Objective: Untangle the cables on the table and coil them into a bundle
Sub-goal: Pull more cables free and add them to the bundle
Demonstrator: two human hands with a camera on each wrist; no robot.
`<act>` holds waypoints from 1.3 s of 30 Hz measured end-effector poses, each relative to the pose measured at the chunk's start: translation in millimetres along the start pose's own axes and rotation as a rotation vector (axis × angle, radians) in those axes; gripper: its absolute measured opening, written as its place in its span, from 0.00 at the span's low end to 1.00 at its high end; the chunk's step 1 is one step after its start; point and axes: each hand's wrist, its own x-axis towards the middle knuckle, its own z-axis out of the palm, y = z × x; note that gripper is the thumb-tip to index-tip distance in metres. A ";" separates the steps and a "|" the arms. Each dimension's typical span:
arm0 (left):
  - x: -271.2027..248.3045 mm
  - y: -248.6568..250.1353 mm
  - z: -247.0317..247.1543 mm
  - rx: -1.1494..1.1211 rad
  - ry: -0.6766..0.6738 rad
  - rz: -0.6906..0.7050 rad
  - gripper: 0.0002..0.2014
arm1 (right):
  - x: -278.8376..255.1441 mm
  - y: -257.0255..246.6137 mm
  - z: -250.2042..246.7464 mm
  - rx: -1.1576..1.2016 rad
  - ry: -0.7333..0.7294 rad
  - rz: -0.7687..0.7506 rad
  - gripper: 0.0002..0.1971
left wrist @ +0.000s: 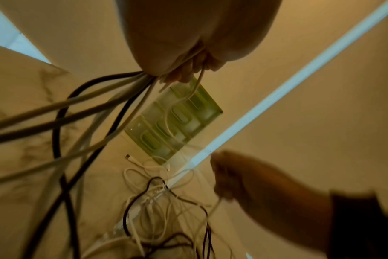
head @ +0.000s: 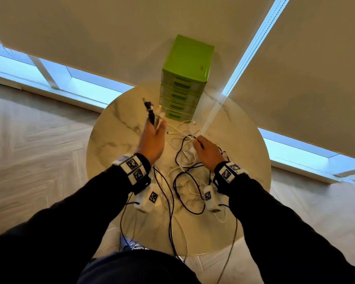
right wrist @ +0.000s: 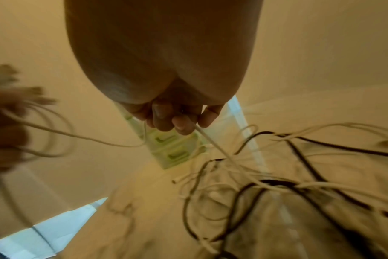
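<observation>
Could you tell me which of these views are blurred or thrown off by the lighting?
Head view: mostly sharp, window strips glare blue-white, floor at left smeared. Left wrist view: warm cast, near cables soft, right hand motion-blurred. Right wrist view: warm cast, left hand smeared, tangle soft.

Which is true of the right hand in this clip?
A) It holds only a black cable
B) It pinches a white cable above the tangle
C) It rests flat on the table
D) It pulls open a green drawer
B: the right hand has its grip pinched on a white cable that runs down into the tangle on the table.
</observation>
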 end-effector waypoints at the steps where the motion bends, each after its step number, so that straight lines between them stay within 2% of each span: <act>1: -5.9 -2.9 6.4 0.023 -0.042 0.003 0.20 | 2.0 -13.2 1.7 0.021 0.007 -0.041 0.11; 5: -7.6 -16.5 16.5 0.125 -0.087 -0.103 0.17 | -0.4 -47.7 14.9 0.056 -0.026 -0.171 0.12; 9: 0.2 -27.3 14.1 0.013 -0.075 -0.186 0.29 | -7.1 -61.9 19.4 0.125 -0.048 -0.227 0.13; 15: 6.3 -30.7 10.2 -0.146 -0.165 -0.292 0.24 | -13.2 -58.7 17.5 0.076 -0.148 -0.276 0.10; 17: 10.9 -29.2 7.7 -0.140 -0.134 -0.289 0.23 | -14.7 -51.3 14.1 0.075 -0.211 -0.256 0.11; 20: 25.4 -22.0 -4.0 -0.178 0.001 -0.284 0.22 | -19.7 -28.5 6.1 -0.005 -0.285 -0.201 0.17; 24: 45.2 -15.6 -24.9 -0.180 0.130 -0.248 0.18 | -24.7 13.0 -5.8 -0.087 -0.300 -0.037 0.19; 27: 46.0 -13.8 -26.8 -0.169 0.151 -0.206 0.19 | -26.7 28.6 -14.8 -0.140 -0.310 0.060 0.21; 30: 34.6 -8.9 -16.7 -0.097 0.100 -0.169 0.22 | -22.1 24.7 -17.5 -0.178 -0.315 0.050 0.18; 33: 16.8 2.4 2.6 -0.106 -0.005 -0.107 0.19 | -20.5 4.1 -22.5 -0.081 -0.222 0.052 0.10; 36: 4.7 8.5 27.5 -0.183 -0.132 -0.134 0.11 | -25.3 -5.2 -32.3 0.073 -0.057 0.046 0.25; 39: -7.2 16.6 52.3 -0.238 -0.302 -0.133 0.10 | -41.3 11.8 -45.4 0.080 0.025 0.094 0.36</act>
